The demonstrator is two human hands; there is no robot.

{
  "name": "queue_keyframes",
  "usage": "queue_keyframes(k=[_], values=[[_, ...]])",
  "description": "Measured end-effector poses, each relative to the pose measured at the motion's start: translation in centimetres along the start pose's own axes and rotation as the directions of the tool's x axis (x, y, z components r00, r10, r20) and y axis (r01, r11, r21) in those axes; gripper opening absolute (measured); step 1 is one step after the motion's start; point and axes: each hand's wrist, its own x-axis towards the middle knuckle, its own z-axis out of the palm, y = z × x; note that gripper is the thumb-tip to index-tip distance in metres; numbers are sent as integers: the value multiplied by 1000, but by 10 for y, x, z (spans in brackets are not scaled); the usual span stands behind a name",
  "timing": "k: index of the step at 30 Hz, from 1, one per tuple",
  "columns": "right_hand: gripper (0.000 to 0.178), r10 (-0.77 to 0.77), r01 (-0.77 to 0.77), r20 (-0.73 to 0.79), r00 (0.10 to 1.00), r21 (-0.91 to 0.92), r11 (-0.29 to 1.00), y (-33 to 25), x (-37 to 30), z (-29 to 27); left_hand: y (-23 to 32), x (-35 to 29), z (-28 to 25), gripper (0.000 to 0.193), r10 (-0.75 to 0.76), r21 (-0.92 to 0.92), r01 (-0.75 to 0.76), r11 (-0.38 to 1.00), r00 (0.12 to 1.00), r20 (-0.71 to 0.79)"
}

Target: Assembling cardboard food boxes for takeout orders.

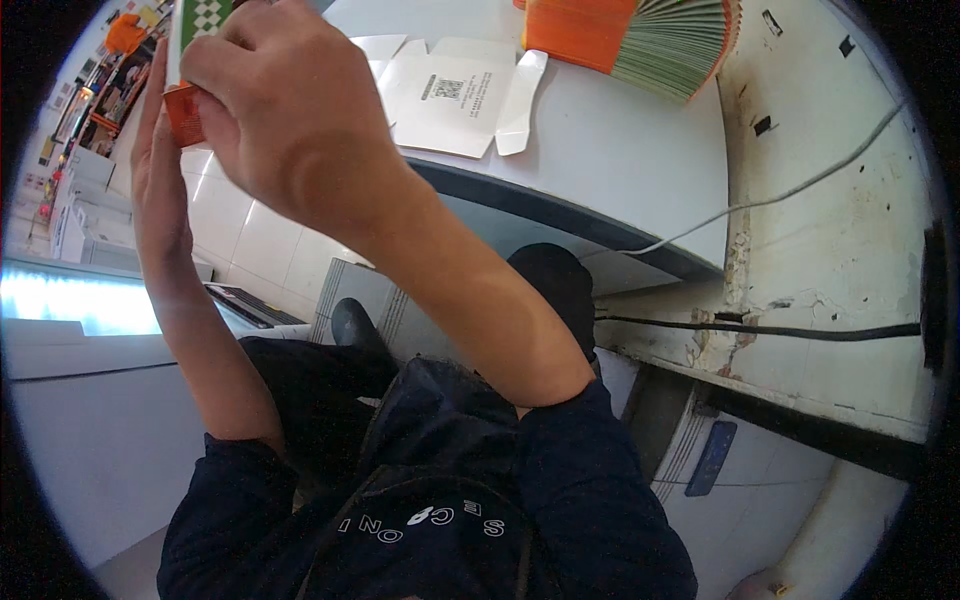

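Observation:
Up at the far left, a small carton [204, 20] with a green-and-white checkered face and an orange flap [184, 114] is held between my hands. My left hand [155, 150] stands upright along its left side, partly hidden behind it. Bent over the carton from the right, my right hand [285, 100] has its fingers curled at the orange flap; its fingertips are partly out of sight. The upper part of the carton is cut off by the picture's edge.
On the white table [640, 160] lies an unfolded white carton blank [450, 95]. Behind it sits a fanned stack of orange and green flat cartons [620, 40]. A white cable [780, 195] runs from the wall to the table edge. A bright screen [80, 300] glows at left.

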Motion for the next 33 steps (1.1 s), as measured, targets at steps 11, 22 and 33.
queue_keyframes(k=[11,22,33], values=[[11,222,-252,233,947,107,962,-16,6,-18,9,-10,26,77,324,205,-309,929,945,-43],[6,246,-321,366,897,158,934,-18,3,-9,10,-12,14,88,298,83,-287,954,931,-210],[8,253,-355,410,877,197,914,-4,-3,-18,14,-15,13,95,225,-8,-225,974,974,-17]])
